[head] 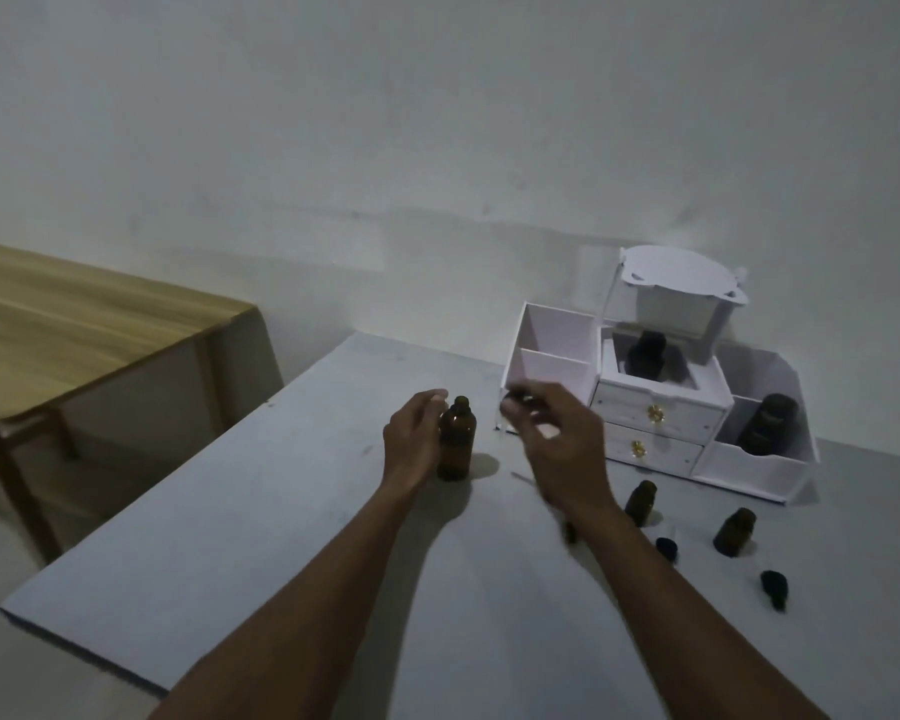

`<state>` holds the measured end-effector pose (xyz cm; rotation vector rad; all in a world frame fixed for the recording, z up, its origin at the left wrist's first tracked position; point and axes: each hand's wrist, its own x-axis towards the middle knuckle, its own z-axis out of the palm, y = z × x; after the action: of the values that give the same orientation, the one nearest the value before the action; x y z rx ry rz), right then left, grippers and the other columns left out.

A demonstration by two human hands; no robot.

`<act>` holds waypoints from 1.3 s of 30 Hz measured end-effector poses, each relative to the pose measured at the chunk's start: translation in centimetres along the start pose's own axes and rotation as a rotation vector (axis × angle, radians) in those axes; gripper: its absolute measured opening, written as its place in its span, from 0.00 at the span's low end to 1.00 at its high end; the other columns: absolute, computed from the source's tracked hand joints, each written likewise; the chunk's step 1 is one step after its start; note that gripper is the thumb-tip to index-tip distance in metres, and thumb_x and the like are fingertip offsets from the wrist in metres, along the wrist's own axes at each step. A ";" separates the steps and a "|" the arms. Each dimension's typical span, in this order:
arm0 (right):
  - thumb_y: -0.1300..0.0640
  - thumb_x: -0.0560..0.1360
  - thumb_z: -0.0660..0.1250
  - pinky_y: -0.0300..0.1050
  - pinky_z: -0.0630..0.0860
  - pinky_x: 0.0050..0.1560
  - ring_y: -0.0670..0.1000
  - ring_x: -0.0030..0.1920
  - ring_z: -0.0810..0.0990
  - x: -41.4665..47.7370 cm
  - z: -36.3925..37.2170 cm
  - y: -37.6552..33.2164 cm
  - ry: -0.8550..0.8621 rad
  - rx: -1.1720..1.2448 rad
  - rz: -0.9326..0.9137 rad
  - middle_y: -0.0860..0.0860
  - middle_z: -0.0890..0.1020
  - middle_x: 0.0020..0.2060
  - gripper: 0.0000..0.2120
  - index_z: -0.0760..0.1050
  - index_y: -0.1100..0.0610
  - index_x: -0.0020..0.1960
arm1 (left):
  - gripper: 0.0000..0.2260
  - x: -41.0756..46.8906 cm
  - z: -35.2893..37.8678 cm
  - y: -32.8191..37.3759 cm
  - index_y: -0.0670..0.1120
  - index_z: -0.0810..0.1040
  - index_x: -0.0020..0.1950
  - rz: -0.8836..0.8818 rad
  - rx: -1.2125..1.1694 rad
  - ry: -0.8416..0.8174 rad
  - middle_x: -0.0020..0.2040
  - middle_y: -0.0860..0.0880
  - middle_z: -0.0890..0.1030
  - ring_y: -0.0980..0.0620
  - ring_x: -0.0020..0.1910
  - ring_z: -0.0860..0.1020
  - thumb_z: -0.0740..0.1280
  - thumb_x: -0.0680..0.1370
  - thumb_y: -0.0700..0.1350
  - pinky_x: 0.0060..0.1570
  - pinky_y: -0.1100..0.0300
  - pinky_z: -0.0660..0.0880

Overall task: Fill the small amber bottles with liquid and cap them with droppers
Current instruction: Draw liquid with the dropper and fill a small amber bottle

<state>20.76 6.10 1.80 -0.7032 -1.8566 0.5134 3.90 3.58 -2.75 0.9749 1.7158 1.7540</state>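
The large bottle [457, 441] stands left of the organizer [653, 443], two small bottles [640, 503] [733, 532] and droppers [774, 588] before it.

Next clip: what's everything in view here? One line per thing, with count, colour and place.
tall bottle: one, amber, uncapped, upright on the table
cap: one, dark, held above the table
small bottles: two, amber, upright, right of the right forearm
droppers: two, black, lying by the small bottles
organiser: one, white, two drawers, back right of the table
dark bottle: one, in the organiser's top middle compartment
dark jar: one, in the organiser's right compartment
table: one, grey, in front
wooden table: one, light brown, far left
left hand: holds the tall bottle
right hand: pinches the cap
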 end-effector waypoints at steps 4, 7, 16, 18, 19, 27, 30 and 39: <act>0.55 0.77 0.69 0.28 0.77 0.46 0.37 0.47 0.82 2.4 0.2 -1.1 0.224 0.170 0.132 0.38 0.83 0.45 0.07 0.79 0.49 0.55 | 0.09 -1.2 0.7 0.1 0.55 0.82 0.46 -0.040 -0.071 0.021 0.48 0.56 0.83 0.54 0.50 0.80 0.63 0.81 0.50 0.55 0.53 0.77; 0.55 0.77 0.69 0.32 0.79 0.47 0.39 0.47 0.83 3.3 0.8 -1.6 0.296 0.283 0.155 0.35 0.83 0.43 0.06 0.79 0.46 0.53 | 0.09 -1.3 1.1 -1.0 0.55 0.81 0.45 -0.065 -0.080 0.033 0.47 0.56 0.82 0.53 0.50 0.79 0.63 0.82 0.50 0.47 0.59 0.75; 0.55 0.78 0.69 0.45 0.83 0.50 0.47 0.50 0.84 4.0 2.3 -2.4 0.337 0.373 0.142 0.47 0.85 0.48 0.07 0.80 0.49 0.55 | 0.08 -1.1 1.0 -1.4 0.55 0.76 0.43 -0.113 -0.118 -0.009 0.43 0.62 0.74 0.60 0.42 0.73 0.63 0.82 0.51 0.49 0.59 0.67; 0.56 0.78 0.69 0.41 0.82 0.49 0.42 0.48 0.84 4.0 2.6 -2.7 0.317 0.345 0.130 0.40 0.84 0.45 0.06 0.80 0.48 0.54 | 0.10 -1.1 1.0 -1.3 0.55 0.76 0.42 -0.090 -0.114 -0.002 0.42 0.62 0.74 0.59 0.42 0.73 0.62 0.82 0.51 0.43 0.61 0.69; 0.56 0.78 0.69 0.40 0.82 0.48 0.39 0.47 0.84 4.0 2.7 -2.9 0.305 0.332 0.125 0.37 0.83 0.44 0.06 0.79 0.48 0.54 | 0.11 -1.1 1.0 -1.2 0.55 0.76 0.41 -0.077 -0.099 0.003 0.42 0.62 0.75 0.59 0.42 0.73 0.62 0.82 0.51 0.41 0.62 0.69; 0.56 0.78 0.69 0.35 0.81 0.46 0.37 0.45 0.84 4.1 3.1 -3.4 0.290 0.298 0.076 0.37 0.82 0.43 0.07 0.79 0.45 0.53 | 0.09 -1.4 0.9 -0.6 0.50 0.79 0.49 -0.052 -0.113 0.000 0.44 0.56 0.77 0.57 0.43 0.75 0.61 0.83 0.50 0.42 0.62 0.68; 0.55 0.78 0.69 0.34 0.79 0.45 0.38 0.45 0.84 4.0 3.7 -3.3 0.266 0.270 0.078 0.37 0.82 0.44 0.07 0.79 0.45 0.54 | 0.11 -1.4 1.0 -0.7 0.52 0.78 0.42 -0.051 -0.095 0.012 0.43 0.57 0.78 0.56 0.44 0.76 0.62 0.82 0.51 0.39 0.67 0.70; 0.57 0.78 0.69 0.43 0.83 0.49 0.40 0.45 0.85 4.9 3.5 -3.5 0.353 0.323 0.086 0.37 0.83 0.42 0.06 0.79 0.48 0.53 | 0.11 -1.2 0.7 -0.6 0.51 0.79 0.43 -0.029 -0.081 0.012 0.43 0.54 0.79 0.56 0.43 0.75 0.62 0.82 0.50 0.41 0.67 0.70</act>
<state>15.32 6.72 6.07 -0.6113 -1.3801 0.6802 5.15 3.14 -3.57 0.9026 1.6447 1.7993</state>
